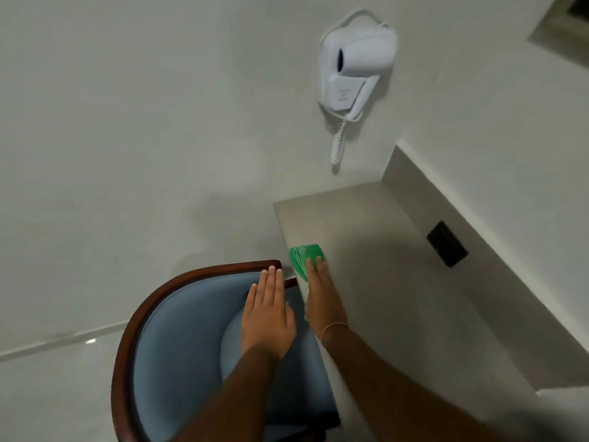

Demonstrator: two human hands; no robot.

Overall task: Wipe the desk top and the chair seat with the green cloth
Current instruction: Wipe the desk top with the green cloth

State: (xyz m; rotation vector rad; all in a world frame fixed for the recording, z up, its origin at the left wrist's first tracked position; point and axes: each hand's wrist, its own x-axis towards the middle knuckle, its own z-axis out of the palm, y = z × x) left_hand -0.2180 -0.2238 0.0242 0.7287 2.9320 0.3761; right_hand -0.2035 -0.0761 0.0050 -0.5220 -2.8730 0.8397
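Note:
The folded green cloth (304, 256) lies on the beige desk top (376, 275) near its left edge. My right hand (322, 295) rests flat on the cloth, fingers pressing its near half, and most of the cloth's rear part sticks out beyond my fingertips. My left hand (267, 317) hovers flat, fingers together, over the blue padded seat of the chair (178, 339), holding nothing. The chair has a curved dark wooden frame and stands tucked against the desk's left side.
A white wall-mounted hair dryer (357, 65) with a coiled cord hangs above the desk's far end. A black socket plate (447, 244) sits in the desk's raised back panel. Pale wall and glossy floor lie to the left of the chair.

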